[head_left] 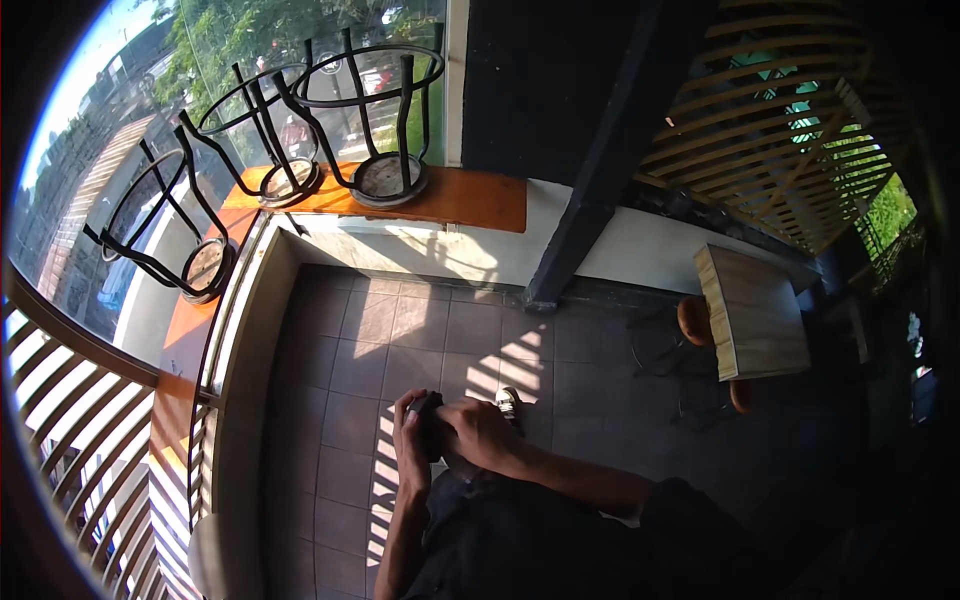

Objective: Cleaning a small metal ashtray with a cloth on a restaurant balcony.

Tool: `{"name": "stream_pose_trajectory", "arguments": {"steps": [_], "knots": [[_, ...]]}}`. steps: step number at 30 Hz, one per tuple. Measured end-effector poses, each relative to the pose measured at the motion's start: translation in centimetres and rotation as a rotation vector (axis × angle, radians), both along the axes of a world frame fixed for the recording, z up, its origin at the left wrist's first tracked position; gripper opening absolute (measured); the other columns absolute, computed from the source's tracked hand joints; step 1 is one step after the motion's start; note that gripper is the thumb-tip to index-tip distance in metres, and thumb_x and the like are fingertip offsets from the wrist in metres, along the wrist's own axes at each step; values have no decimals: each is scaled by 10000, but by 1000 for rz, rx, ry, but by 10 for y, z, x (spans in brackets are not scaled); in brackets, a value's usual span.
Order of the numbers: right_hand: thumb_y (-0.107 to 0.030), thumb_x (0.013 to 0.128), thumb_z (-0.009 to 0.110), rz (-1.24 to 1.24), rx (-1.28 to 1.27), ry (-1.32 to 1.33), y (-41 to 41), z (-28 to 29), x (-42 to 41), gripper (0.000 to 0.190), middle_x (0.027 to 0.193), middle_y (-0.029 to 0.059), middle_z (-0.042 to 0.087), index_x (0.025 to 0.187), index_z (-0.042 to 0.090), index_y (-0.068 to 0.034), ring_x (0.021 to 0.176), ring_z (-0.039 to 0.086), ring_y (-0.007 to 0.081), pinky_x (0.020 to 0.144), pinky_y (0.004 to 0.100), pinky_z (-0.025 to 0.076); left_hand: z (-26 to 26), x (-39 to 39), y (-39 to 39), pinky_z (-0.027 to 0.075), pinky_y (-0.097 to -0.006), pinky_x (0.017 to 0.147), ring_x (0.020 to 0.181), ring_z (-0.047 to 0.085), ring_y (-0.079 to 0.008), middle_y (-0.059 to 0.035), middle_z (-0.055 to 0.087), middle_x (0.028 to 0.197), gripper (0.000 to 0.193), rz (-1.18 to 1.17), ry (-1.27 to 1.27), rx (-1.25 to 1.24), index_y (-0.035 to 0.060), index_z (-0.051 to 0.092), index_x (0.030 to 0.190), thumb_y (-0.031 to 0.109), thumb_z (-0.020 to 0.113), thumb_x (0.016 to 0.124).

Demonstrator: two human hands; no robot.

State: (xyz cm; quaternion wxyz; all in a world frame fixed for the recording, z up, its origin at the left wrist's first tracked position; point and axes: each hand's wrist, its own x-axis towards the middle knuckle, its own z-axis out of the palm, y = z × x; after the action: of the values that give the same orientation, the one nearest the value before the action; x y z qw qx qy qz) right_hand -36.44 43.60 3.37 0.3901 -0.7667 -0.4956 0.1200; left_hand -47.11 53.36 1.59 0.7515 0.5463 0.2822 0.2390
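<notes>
In front of my body, my left hand is wrapped around a small black object, with the thumb and fingers along its left side. My right hand is against the object's right side, fingers curled toward it. Those fingertips are hidden, so their grip on it does not show. The object is too dark to name more exactly. Below the hands is my dark clothing, and past the right hand a shoe shows on the tiled floor.
Upturned bar stools rest on an orange wooden counter along the windows. A dark post rises by the low white wall. To the right are a wooden table and a stool with a brown seat. Slatted screens stand behind.
</notes>
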Motion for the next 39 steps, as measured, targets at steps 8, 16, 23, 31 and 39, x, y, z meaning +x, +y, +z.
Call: {"name": "stream_pose_trajectory", "arguments": {"steps": [8, 16, 23, 31, 39], "knots": [[-84, 784, 763, -49, 143, 5, 6, 0, 7, 244, 939, 144, 692, 1008, 688, -25, 916, 701, 360, 799, 435, 577, 2, 10, 4, 477, -327, 980, 1118, 607, -220, -129, 629, 1198, 542, -5, -105, -147, 65, 508, 1377, 475, 394, 1041], [-85, 793, 794, -8, 171, 83, 2, 2, 5, 343, 1202, 125, 584, 1121, 710, -31, 1004, 671, 326, 866, 421, 558, 1, 19, 9, 498, -394, 1012, 1126, 627, -261, -130, 658, 1204, 548, 163, -291, -456, 52, 564, 1335, 482, 369, 1057], [-58, 815, 753, 0, 5, -137, -8, -2, -3, 386, 1117, 140, 546, 1196, 698, -33, 1033, 628, 306, 889, 432, 534, -13, 20, 5, 497, -401, 1005, 1127, 631, -263, -126, 655, 1211, 536, 132, -273, -534, 77, 567, 1326, 502, 384, 1055], [-64, 844, 753, -56, 191, -159, -5, 6, 30, 301, 1014, 107, 659, 1139, 701, -34, 898, 699, 303, 774, 389, 583, -3, 30, -9, 474, -350, 1006, 1177, 584, -207, -47, 611, 1238, 518, 113, -227, -386, 125, 520, 1391, 506, 404, 1060], [-73, 840, 717, 60, 116, 153, -14, 2, 22, 196, 925, 118, 697, 1035, 707, -61, 861, 697, 346, 749, 430, 565, -14, 33, -17, 472, -367, 1006, 1116, 624, -260, -168, 663, 1240, 591, 64, -221, -206, 58, 492, 1391, 538, 361, 1072]]}}
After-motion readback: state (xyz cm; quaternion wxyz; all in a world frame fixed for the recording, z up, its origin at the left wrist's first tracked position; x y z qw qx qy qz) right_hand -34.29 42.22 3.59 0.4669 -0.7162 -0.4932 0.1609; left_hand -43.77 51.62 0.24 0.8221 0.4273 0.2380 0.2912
